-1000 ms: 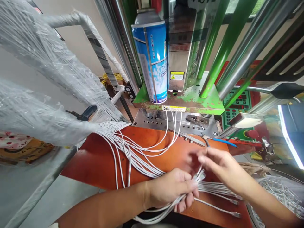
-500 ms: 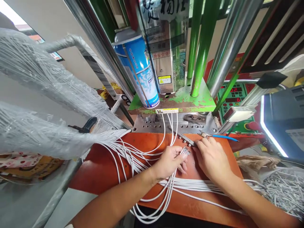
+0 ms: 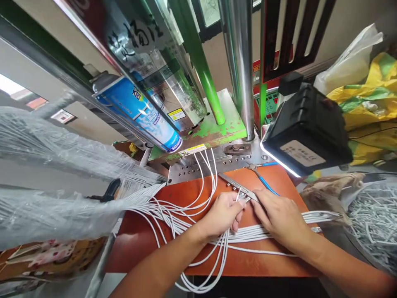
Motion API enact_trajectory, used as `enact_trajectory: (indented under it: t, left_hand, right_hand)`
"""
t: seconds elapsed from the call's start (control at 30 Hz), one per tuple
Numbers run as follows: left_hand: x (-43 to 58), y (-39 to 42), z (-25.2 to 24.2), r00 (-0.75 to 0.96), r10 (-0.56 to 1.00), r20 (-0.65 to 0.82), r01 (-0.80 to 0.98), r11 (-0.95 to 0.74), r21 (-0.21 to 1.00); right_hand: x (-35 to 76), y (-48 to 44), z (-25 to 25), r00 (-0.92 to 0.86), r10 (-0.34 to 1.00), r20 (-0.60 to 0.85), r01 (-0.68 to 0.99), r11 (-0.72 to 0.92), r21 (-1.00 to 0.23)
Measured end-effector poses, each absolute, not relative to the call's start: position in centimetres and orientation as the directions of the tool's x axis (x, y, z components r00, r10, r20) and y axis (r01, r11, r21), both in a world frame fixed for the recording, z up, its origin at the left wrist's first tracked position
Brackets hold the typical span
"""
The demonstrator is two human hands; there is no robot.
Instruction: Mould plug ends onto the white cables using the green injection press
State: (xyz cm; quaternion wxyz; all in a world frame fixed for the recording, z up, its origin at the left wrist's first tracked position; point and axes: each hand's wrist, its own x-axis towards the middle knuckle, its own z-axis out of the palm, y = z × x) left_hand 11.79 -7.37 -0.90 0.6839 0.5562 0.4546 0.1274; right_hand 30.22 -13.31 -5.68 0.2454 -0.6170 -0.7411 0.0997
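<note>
My left hand (image 3: 221, 213) is closed around the ends of several white cables (image 3: 218, 258), which loop down over the table's front edge. Clear or metallic cable ends (image 3: 241, 197) stick out past its thumb and fingertips. My right hand (image 3: 277, 213) pinches the near end of a narrow metal bar (image 3: 230, 181) with small pegs along its side. The bar slants away to the upper left, and its pegged side is right at the cable ends; whether they touch I cannot tell.
Blue-handled pliers (image 3: 265, 182) lie behind my right hand on the orange table (image 3: 263, 265). Beyond stands a green press (image 3: 223, 120) with a spray can (image 3: 145, 116). Plastic-wrapped cable bundles (image 3: 62, 215) hang at left. A black lamp (image 3: 310, 128) and a bag of white scraps (image 3: 375, 219) are at right.
The view has swung and tilted, so the press leans left and the lamp shows larger. My right hand has brought the metal bar closer to the cable ends in my left hand.
</note>
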Motion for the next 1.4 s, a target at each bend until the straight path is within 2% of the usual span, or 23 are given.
enact_trajectory:
  t: [0.13,0.23,0.3,0.43,0.6,0.77,1.0,1.1,1.4]
  left_hand:
    - [12.5,-7.8,-1.3,0.504,0.721,-0.476,0.291,0.377,0.879]
    - [12.6,-7.8,-1.7,0.493,0.727,-0.478,0.280,0.388,0.878]
    - [12.1,-7.3,-1.8,0.490,0.749,-0.447,0.313,0.327,0.892]
    - [10.5,-6.2,-1.8,0.354,0.881,-0.315,0.346,0.190,0.919]
    - [10.2,-5.7,-1.0,0.436,0.768,-0.469,0.405,0.298,0.865]
    - [10.8,-5.2,-0.5,0.498,0.684,-0.534,0.427,0.342,0.837]
    - [10.5,-4.5,-0.7,0.575,0.573,-0.583,0.320,0.499,0.806]
    - [10.6,-4.7,-0.6,0.615,0.562,-0.553,0.317,0.466,0.826]
    - [11.0,-5.5,-1.1,0.606,0.656,-0.450,0.327,0.311,0.893]
  right_hand:
    - [30.2,-13.3,-5.6,-0.159,0.950,0.270,0.862,0.267,-0.431]
    - [30.4,-13.3,-5.3,-0.135,0.951,0.279,0.828,0.263,-0.495]
    - [30.6,-13.3,-5.1,-0.084,0.956,0.281,0.803,0.232,-0.549]
    - [30.8,-13.2,-4.9,-0.016,0.957,0.291,0.761,0.200,-0.617]
    - [30.6,-13.2,-5.2,-0.058,0.966,0.252,0.766,0.205,-0.609]
    - [30.5,-13.3,-6.0,-0.098,0.960,0.261,0.801,0.232,-0.552]
    - [30.6,-13.3,-5.8,-0.151,0.932,0.330,0.791,0.314,-0.525]
    - [30.7,-13.3,-5.6,-0.144,0.938,0.314,0.779,0.303,-0.548]
    - [30.9,-13.3,-6.2,-0.123,0.940,0.318,0.787,0.288,-0.546]
